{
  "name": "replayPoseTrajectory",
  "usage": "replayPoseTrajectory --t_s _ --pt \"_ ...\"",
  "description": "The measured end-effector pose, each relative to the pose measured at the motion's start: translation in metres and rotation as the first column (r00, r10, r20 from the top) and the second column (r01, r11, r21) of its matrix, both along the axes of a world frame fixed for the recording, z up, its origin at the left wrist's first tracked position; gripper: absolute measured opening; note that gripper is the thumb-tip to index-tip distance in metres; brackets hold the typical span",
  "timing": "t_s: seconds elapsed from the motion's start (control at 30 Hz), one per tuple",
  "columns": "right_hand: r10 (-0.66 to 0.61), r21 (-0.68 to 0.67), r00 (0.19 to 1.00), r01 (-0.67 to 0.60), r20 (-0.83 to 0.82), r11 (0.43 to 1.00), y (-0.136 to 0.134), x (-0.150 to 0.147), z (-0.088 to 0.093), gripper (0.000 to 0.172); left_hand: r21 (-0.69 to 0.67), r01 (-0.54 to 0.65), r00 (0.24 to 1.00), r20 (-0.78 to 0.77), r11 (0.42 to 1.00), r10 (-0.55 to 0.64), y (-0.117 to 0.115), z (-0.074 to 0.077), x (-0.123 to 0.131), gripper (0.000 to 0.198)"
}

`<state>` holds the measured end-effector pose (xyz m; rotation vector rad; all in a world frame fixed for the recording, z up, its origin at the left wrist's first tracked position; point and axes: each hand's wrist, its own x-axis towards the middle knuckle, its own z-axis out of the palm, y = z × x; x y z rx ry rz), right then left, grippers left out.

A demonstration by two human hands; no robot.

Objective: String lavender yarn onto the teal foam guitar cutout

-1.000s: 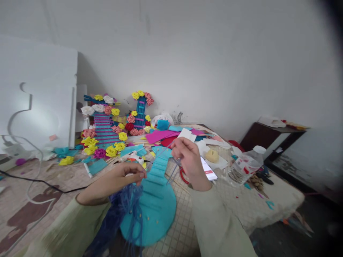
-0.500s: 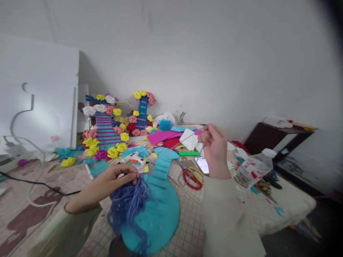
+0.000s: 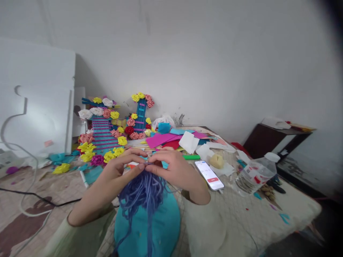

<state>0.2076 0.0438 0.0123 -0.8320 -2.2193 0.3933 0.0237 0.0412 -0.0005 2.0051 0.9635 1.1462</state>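
Note:
A loose bundle of blue-purple yarn point(image 3: 146, 189) hangs from the fingers of both hands in the middle of the head view. My left hand point(image 3: 118, 171) pinches the top of the bundle between thumb and fingertips. Against it, my right hand point(image 3: 173, 167) pinches the same spot, its thumb and fingertips meeting the left ones. Both hands are closed. Beneath the yarn lies a turquoise guitar-shaped piece point(image 3: 163, 221), its neck mostly hidden behind my hands. Yarn strands trail down over its round body.
Decorated pieces with paper flowers point(image 3: 103, 132) stand against the wall at back left. Coloured paper sheets point(image 3: 160, 139) lie behind my hands. To the right are a lit phone point(image 3: 210, 175), a plastic bottle point(image 3: 255, 176) and a dark shelf box point(image 3: 265, 141). A black cable point(image 3: 59, 204) crosses at left.
My right hand has come down and left from holding a strand stretched out, and now meets my left hand at the yarn. My left hand and the yarn have moved slightly up and right.

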Motion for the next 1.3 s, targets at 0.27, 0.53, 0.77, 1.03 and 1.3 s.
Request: replayPoseTrajectory --t_s 0.27,0.53,0.77,1.03,1.3 --pt "0.049 -0.064 0.938 -0.076 -0.343 0.995 0.005 -0.004 -0.001 0.016 -0.092 0.037 0.973 -0.222 0.995 -0.057 0.010 -0.013 0.003 0.017" --pt "-0.022 -0.271 0.743 -0.216 -0.669 0.938 0.006 0.000 -0.007 0.013 0.077 0.004 0.918 -0.397 0.997 0.027 0.012 -0.023 0.007 0.032" --pt "-0.023 -0.233 0.604 -0.271 -0.796 0.934 0.012 0.007 -0.010 0.012 0.097 0.023 0.893 -0.449 0.995 0.024 0.010 -0.020 0.004 0.040" --pt "0.020 -0.257 0.589 -0.382 -0.808 0.888 0.005 0.000 -0.009 0.012 0.163 -0.108 0.937 -0.312 0.981 0.155 0.002 -0.012 -0.001 0.039" --pt "-0.001 -0.322 0.609 -0.418 -0.793 0.849 0.000 -0.007 -0.008 0.012 0.243 -0.143 0.907 -0.357 0.959 0.226 -0.014 -0.017 0.021 0.018"
